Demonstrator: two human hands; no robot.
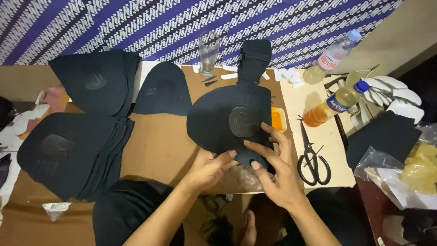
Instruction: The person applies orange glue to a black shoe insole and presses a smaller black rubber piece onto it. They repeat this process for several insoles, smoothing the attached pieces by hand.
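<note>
A large black rounded cut piece (214,118) lies on the brown board (159,146) with an oval patch (243,121) on it. My left hand (207,169) grips the piece's near edge from below, thumb on top. My right hand (275,166) rests its spread fingers on the piece's lower right, by the patch. A narrow black strip (254,59) lies just beyond the piece.
Stacks of black cut pieces lie at left (73,152), back left (98,79) and centre back (164,89). Black scissors (312,157), an orange glue tub (277,119), a glass (208,52), two bottles (334,102) and white soles (391,91) are to the right.
</note>
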